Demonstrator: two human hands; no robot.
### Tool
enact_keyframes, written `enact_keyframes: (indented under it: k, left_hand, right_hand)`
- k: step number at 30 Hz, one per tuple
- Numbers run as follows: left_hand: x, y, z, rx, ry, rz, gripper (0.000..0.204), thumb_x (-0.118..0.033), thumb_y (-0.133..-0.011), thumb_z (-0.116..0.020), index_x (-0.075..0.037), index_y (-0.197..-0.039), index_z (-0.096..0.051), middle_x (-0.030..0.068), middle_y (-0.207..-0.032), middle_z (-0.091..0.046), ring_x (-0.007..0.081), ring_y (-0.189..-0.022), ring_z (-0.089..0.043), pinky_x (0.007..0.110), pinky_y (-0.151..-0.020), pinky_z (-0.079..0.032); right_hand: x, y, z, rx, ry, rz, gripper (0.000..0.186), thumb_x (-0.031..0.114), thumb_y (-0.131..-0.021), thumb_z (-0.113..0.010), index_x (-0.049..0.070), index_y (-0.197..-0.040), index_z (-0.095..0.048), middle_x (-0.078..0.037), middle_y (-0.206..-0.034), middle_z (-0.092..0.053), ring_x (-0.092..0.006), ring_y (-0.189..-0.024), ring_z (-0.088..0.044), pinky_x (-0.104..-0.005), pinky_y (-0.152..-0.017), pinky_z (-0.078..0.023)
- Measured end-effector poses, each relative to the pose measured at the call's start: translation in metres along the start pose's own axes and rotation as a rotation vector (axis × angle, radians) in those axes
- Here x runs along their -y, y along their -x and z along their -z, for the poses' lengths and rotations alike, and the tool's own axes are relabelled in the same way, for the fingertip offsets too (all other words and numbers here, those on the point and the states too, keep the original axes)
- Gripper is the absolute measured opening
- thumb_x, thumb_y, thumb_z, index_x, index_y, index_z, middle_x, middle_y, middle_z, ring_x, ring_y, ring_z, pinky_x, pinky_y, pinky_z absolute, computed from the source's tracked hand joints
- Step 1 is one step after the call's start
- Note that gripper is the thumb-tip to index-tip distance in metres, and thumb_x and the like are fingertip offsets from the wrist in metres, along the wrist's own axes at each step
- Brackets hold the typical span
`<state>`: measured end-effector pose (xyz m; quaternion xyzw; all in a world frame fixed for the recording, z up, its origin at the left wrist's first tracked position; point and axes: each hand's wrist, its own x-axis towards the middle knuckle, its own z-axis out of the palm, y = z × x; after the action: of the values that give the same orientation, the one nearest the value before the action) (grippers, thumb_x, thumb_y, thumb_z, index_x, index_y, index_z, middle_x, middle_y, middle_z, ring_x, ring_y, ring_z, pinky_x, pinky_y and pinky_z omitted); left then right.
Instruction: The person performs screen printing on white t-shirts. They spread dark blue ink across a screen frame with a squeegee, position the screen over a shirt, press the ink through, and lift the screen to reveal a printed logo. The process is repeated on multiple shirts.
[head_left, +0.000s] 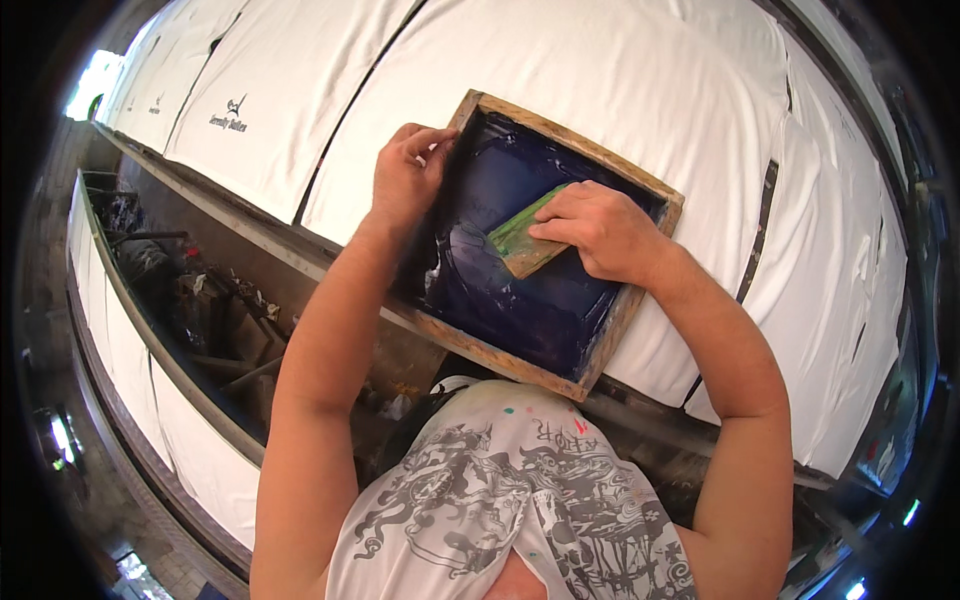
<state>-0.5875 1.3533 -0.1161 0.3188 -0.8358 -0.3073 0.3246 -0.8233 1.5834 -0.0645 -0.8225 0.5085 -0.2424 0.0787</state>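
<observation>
A screen-printing frame [575, 137] of worn wood lies tilted on white cloth in front of me. Its mesh [560, 315] is coated dark blue, with wet, glossy ink smears along the inner sides. My right hand [612, 232] is closed around a squeegee [524, 242] with a green-stained wooden handle, held over the middle of the mesh. The squeegee's lower edge is hard to make out against the ink. At the frame's upper left side, my left hand [406, 175] has its fingers curled onto the wooden edge.
White cloth pieces [700, 70] cover the long table, with dark gaps between them. One piece at the left bears a small dark print [230, 112]. Along the table's near side runs a rail [215, 200], then a trough of scraps [210, 305]. Another cloth-covered table [170, 400] stands at lower left.
</observation>
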Motion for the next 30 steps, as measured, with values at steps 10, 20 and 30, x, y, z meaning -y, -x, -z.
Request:
enact_keyframes:
  k: [10,20,30]
  left_hand:
    - [0.014,-0.001,-0.004,-0.029,0.066,-0.020,0.020,-0.005,-0.102,-0.083,-0.010,-0.120,-0.091,0.0110,-0.105,-0.081,0.0205,-0.081,-0.074,0.034,-0.077,-0.059]
    - [0.016,-0.002,-0.007,-0.002,0.099,0.009,0.018,-0.013,-0.104,-0.084,-0.012,-0.120,-0.092,0.0096,-0.100,-0.078,0.0215,-0.073,-0.073,0.037,-0.074,-0.059]
    - [0.027,-0.001,0.005,0.150,0.089,-0.035,0.027,-0.014,-0.104,-0.083,-0.011,-0.129,-0.088,0.0165,-0.118,-0.078,0.0291,-0.097,-0.078,0.043,-0.089,-0.063]
  right_hand:
    - [0.072,0.060,-0.003,-0.066,0.067,-0.314,0.041,-0.006,-0.082,-0.076,0.008,-0.119,-0.087,-0.008,-0.120,-0.084,-0.0293,-0.117,-0.075,-0.0438,-0.103,-0.058]
    - [0.189,0.042,-0.069,-0.269,0.193,-0.671,0.045,-0.008,-0.084,-0.069,0.002,-0.125,-0.085,-0.013,-0.124,-0.080,-0.0343,-0.117,-0.074,-0.0477,-0.101,-0.057]
    - [0.233,0.029,-0.091,-0.280,0.214,-0.805,0.041,0.012,-0.091,-0.082,0.002,-0.131,-0.083,-0.013,-0.131,-0.077,-0.0325,-0.124,-0.069,-0.0467,-0.106,-0.055]
